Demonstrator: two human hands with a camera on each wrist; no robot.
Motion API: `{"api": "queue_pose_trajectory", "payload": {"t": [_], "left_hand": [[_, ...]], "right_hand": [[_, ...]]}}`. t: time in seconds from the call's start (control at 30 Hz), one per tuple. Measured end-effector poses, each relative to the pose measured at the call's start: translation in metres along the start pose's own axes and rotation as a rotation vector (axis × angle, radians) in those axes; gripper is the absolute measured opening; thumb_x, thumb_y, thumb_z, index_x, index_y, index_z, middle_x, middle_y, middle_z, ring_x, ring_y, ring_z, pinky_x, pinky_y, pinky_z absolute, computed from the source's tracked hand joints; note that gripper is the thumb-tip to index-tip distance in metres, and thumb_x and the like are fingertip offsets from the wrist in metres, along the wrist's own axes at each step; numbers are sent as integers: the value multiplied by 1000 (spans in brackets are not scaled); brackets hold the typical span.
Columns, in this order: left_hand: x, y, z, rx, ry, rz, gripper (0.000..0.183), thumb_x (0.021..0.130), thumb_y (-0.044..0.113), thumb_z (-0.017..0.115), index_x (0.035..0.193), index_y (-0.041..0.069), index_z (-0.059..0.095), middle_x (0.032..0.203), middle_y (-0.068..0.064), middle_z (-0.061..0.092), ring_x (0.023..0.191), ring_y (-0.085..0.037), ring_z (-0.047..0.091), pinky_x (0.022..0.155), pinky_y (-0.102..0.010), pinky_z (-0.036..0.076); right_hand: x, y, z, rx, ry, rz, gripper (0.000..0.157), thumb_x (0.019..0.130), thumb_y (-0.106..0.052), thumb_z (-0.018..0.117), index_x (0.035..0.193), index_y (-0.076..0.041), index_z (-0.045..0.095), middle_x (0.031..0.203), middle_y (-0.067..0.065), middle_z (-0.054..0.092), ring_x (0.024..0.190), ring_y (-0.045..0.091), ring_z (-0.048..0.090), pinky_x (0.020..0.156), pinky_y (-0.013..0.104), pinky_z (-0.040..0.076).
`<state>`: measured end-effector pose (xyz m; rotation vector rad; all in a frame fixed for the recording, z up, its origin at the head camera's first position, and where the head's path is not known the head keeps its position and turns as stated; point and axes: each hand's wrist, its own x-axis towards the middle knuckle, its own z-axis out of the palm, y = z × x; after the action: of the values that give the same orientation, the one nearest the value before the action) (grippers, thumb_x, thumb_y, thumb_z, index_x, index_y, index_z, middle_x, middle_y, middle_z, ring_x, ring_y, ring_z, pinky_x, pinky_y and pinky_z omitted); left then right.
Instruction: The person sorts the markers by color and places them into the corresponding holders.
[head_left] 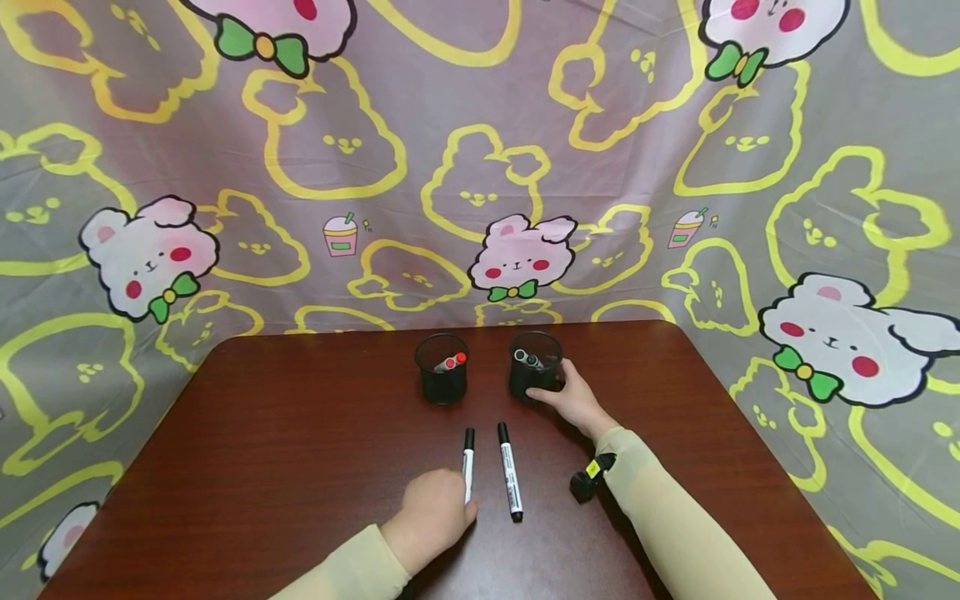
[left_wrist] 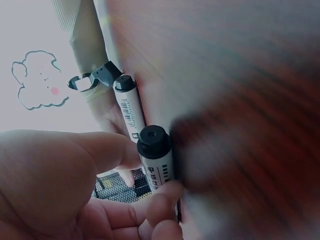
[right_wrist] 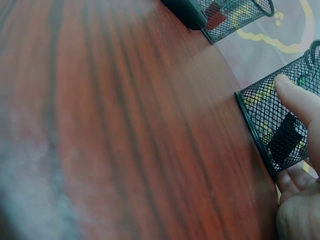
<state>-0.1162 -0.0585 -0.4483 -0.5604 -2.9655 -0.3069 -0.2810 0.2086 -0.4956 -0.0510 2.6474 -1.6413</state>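
My left hand (head_left: pixel 433 515) pinches a white marker (head_left: pixel 468 467) with a black cap on the table. In the left wrist view, the thumb and fingers lie on either side of this marker (left_wrist: pixel 159 170), its black end facing the camera. A second white marker (head_left: pixel 510 475) lies just to its right. My right hand (head_left: pixel 573 400) grips a black mesh pen cup (head_left: pixel 534 379) around its right side. The right wrist view shows the thumb pressed against the cup's mesh wall (right_wrist: pixel 270 110) and fingers near its base. Dark-ended markers (head_left: pixel 528 358) stand inside that cup.
Left of the gripped cup stands another black mesh pen cup (head_left: pixel 443 385), holding red-ended markers (head_left: pixel 455 361). The brown wooden table (head_left: pixel 300 450) ends at a patterned cloth backdrop (head_left: pixel 405 167). A small black device (head_left: pixel 591 477) is strapped at my right wrist.
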Motion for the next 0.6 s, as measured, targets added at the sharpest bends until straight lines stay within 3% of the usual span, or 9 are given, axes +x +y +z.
{"api": "queue_pose_trajectory", "payload": {"t": [0.6], "left_hand": [[-1, -2, 1, 0, -12, -37, 42, 74, 29, 82, 54, 19, 46, 54, -1, 54, 49, -22, 55, 44, -39, 44]], "right_hand": [[0, 2, 1, -5, -8, 4, 75, 84, -35, 87, 143, -12, 45, 137, 16, 59, 129, 33, 55, 108, 52, 44]]}}
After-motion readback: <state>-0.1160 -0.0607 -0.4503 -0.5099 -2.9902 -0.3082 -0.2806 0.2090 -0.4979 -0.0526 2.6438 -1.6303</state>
